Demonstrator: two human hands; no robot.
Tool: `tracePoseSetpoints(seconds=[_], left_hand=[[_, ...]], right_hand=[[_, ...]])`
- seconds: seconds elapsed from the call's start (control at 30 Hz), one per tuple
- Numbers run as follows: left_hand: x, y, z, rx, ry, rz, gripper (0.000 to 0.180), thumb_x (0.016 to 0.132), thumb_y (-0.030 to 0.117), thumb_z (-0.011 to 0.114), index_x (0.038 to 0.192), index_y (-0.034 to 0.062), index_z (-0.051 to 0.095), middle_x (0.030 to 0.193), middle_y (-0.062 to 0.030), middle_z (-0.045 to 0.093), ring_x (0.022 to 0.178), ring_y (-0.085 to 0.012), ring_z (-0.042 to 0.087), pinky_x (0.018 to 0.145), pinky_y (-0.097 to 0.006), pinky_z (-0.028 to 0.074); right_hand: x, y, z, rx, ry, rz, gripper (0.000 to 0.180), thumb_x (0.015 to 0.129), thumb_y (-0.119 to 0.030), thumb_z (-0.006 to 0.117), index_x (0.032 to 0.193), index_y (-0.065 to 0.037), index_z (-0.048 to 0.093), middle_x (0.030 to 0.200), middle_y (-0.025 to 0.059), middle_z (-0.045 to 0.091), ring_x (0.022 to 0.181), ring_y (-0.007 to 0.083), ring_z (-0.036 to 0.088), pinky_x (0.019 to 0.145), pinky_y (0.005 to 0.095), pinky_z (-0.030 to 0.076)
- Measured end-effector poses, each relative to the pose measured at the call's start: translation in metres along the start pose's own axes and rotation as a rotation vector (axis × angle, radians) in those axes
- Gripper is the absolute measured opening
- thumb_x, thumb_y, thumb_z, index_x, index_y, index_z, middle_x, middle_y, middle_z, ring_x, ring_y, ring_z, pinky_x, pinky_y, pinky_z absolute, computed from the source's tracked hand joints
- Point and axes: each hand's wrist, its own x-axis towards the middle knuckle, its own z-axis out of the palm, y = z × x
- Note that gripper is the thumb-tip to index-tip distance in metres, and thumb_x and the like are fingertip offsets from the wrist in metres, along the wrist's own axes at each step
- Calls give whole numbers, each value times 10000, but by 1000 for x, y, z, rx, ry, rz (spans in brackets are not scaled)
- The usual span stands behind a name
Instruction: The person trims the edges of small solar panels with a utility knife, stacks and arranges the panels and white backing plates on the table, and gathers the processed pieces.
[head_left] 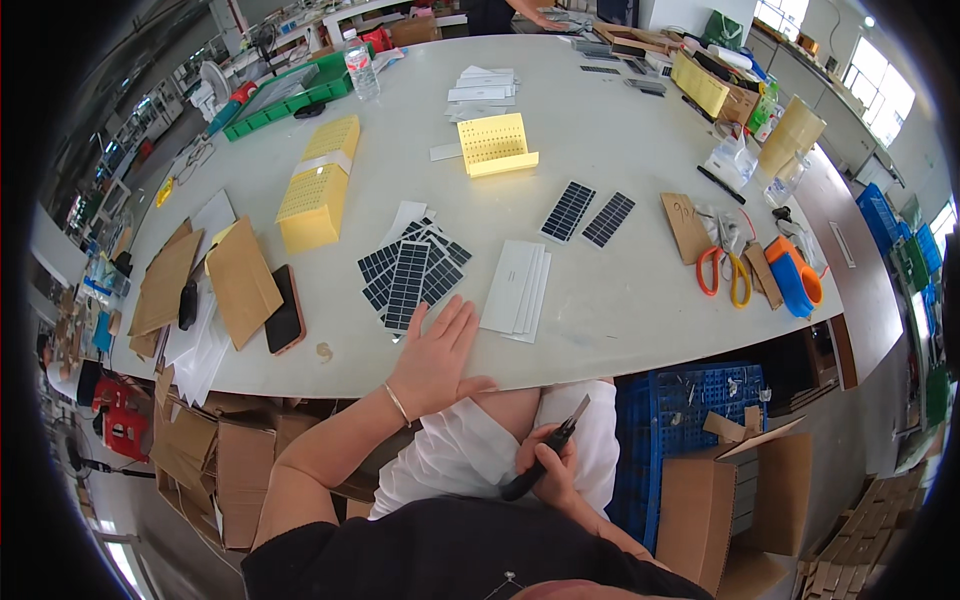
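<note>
The right grip (556,477) is clenched around a black-handled tool (563,431), tip pointing away. Ahead and left of it, the left grip (435,358) lies flat, released, at the desk's (620,320) edge, just beside the fanned dark panels (405,290). White cards (512,290) lie right of that grip; farther out, two separate panels (568,211).

My left hand (432,362) is palm down, fingers (444,319) stretched far, thumb (477,385) out rightward, left forearm (325,450) slanting from near left. My right hand (553,472), nearer, is curled closed, right forearm (610,530) angled near right.
</note>
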Motion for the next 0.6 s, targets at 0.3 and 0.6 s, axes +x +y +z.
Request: tracePoseSetpoints(seconds=[0.3, 0.6], left_hand=[[-17, 3, -3, -113, -4, 17, 772, 796, 559, 499, 1208, -90, 427, 1306, -240, 396, 1259, -333, 343, 1034, -459, 242], [-63, 1, -5, -724, 81, 249, 468, 751, 179, 642, 1181, 52, 509, 1253, -136, 509, 1190, -309, 458, 1013, -440, 308]], right_hand=[[2, -3, 4, 51, 28, 9, 169, 814, -24, 487, 978, 13, 466, 607, 93, 504, 520, 179, 492, 510, 289, 423], [4, 1, -2, 109, -15, -24, 206, 830, -95, 540, 994, -8, 451, 627, 92, 487, 533, 176, 478, 508, 290, 417]])
